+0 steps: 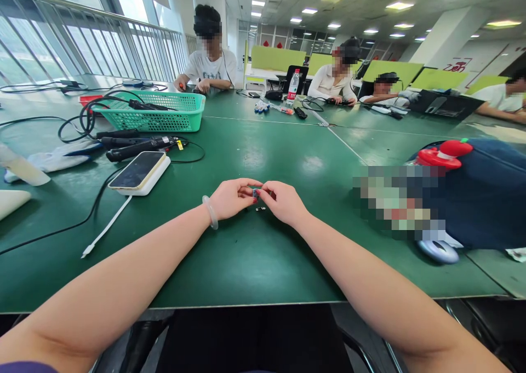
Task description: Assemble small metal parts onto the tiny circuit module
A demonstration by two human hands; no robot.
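Both my hands meet over the green table (pixel 246 263), fingertips close together. My left hand (pixel 230 199), with a pale translucent bangle (pixel 210 212) on its wrist, pinches a tiny blue-grey piece (pixel 255 193). On the other side, my right hand (pixel 285 202) is closed with thumb and fingertips pressed on the same piece. Its kind is too small to make out. Just beneath the fingers, a little black-and-white piece (pixel 260 209) lies on the tabletop, apart from both hands.
A phone (pixel 142 170) on a white block, a white cable (pixel 107 225), black handheld devices (pixel 139 147) and a green basket (pixel 160 115) stand left. At right are a dark blue bag (pixel 489 198), a red-topped bottle (pixel 439 156) and a computer mouse (pixel 438 251). Several people sit beyond.
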